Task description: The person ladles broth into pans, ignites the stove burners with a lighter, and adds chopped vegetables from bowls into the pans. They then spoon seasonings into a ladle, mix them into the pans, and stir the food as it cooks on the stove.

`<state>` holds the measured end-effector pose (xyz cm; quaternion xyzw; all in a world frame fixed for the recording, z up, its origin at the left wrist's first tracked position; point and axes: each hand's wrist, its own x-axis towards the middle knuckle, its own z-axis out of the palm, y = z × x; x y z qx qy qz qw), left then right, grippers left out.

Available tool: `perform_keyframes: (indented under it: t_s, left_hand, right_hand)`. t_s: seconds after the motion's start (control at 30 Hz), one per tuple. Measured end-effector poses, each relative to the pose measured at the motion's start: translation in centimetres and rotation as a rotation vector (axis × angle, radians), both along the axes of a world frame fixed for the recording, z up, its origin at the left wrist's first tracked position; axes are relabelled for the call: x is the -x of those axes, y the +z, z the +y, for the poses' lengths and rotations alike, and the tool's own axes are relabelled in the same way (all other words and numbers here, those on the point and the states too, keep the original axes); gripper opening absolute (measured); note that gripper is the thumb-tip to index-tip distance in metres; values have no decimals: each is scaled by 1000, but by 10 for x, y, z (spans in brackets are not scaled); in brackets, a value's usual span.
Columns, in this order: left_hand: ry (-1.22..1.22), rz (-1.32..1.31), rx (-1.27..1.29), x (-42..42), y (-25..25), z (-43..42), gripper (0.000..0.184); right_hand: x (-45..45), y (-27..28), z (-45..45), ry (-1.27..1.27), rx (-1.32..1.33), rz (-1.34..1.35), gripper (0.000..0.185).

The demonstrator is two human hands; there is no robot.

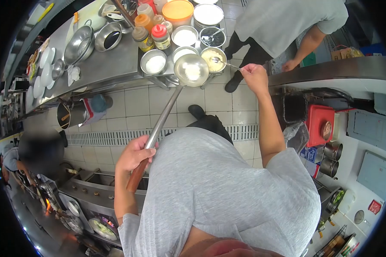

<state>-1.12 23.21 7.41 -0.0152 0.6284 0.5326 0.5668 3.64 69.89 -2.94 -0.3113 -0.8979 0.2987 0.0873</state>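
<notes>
Ladle (165,114) first: round bowl up over the front edge of the steel counter (101,66), inside looks bare metal with glare, shaft slanting down and left toward the wearer's body. Left hand (137,153) closed around it near where metal meets the brown grip, thumb lying across the shaft, elbow bent, forearm close to the torso, grip end sticking out below the fist. Right arm reaches well forward, elbow only slightly bent, wrist raised; right hand (255,78) gripping the end of a thin spoon (230,65) between thumb and fingers, other fingers curled in. Spoon tip is in a metal tub (217,70) of pale yellow stuff, just right of the ladle bowl. Left of the ladle bowl, a metal bowl (154,73) of white contents. Behind, a red-capped bottle (160,37) among other bottles, plus an orange-lidded container (178,11). Far left of counter: steel pans, white plates. Across at upper right, a co-worker (283,25) in grey stands, bent arm over another worktop. Tiled floor (167,100) underneath.
</notes>
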Motion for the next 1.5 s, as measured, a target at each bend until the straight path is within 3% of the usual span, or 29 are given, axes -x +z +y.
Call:
perform_keyframes:
  t_s: [0.2, 0.37, 0.6, 0.73, 0.77, 0.87, 1.0, 1.17, 1.33, 1.5]
  left_hand:
    - [33, -14, 9, -11, 8, -9, 19]
    - [55, 7, 13, -14, 6, -12, 20]
    - [70, -4, 53, -12, 6, -15, 21]
    - [60, 6, 32, -10, 1, -12, 21]
    - [58, 10, 14, -10, 0, -13, 21]
    - [79, -13, 5, -13, 0, -17, 21]
    - [178, -78, 11, -28, 9, -32, 21]
    - [383, -94, -3, -61, 11, -64, 23]
    - [547, -31, 33, -90, 3, -83, 23]
    - [689, -19, 65, -103, -2, -84, 22]
  right_hand:
    - [6, -41, 8, -4, -55, -145, 20]
    - [10, -68, 17, -80, 200, -129, 22]
    - [-8, -38, 24, -99, 462, 21, 18]
    - [-2, -1, 2, 40, 562, 70, 19]
    - [0, 5, -6, 77, 550, 41, 20]
    - [17, 14, -25, 131, 116, 66, 21]
    - [47, 18, -41, 175, 185, 95, 23]
    - [106, -16, -66, 329, 269, 126, 21]
    - [170, -43, -111, 549, -115, 80, 18]
    - [209, -56, -143, 643, -287, -117, 18]
